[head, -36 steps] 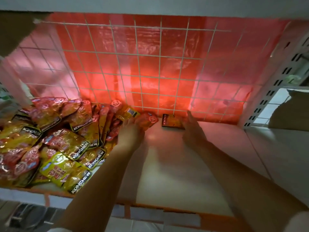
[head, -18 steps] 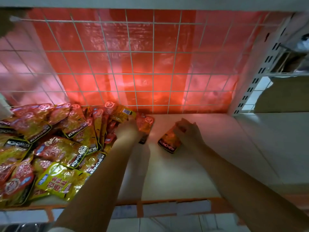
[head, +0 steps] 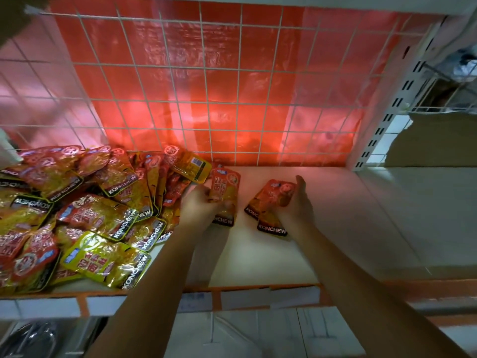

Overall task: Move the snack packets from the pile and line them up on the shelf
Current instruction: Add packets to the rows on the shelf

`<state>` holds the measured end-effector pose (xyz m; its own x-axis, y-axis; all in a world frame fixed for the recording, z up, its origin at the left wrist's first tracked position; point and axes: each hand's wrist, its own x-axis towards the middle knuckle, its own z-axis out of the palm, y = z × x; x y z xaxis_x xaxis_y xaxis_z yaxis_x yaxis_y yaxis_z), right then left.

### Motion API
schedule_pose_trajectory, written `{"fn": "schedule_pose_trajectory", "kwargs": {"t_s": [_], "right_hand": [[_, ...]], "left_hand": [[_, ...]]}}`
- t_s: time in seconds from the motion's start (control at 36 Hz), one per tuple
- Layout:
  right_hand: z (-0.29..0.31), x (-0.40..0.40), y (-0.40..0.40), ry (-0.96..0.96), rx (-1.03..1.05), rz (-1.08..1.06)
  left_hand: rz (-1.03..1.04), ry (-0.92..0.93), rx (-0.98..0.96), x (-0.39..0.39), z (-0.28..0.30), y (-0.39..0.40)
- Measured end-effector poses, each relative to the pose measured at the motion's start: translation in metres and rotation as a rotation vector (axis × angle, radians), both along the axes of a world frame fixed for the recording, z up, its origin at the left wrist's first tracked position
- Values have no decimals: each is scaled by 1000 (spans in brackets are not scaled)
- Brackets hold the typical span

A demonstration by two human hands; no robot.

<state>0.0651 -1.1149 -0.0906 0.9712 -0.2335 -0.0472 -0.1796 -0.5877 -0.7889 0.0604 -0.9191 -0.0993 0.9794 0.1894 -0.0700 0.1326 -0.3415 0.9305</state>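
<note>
Head view: wire grid (head: 206, 81) behind shelf (head: 361, 215); packet pile (head: 85, 210) crowds left.

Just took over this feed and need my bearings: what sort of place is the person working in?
Most likely a shop aisle being restocked. The white shelf has price-label strips along its front edge, a wire grid back, and a pile of identical Konchew snack packets.
</note>
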Motion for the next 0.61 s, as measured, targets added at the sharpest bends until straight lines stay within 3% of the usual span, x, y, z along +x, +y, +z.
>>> {"fn": "schedule_pose_trajectory", "kwargs": {"t_s": [0.19,0.36,0.61], "right_hand": [[6,-10,-32,-16,459,-71],[13,-16,-93,-125,577,-37],[26,-35,-236,-155,693,-2]], "left_hand": [[-14,-45,-279,-19,5,-30],[-126,-109,-367,-27,24,-94],[-142,-118,-323,-34,22,-244]]}}
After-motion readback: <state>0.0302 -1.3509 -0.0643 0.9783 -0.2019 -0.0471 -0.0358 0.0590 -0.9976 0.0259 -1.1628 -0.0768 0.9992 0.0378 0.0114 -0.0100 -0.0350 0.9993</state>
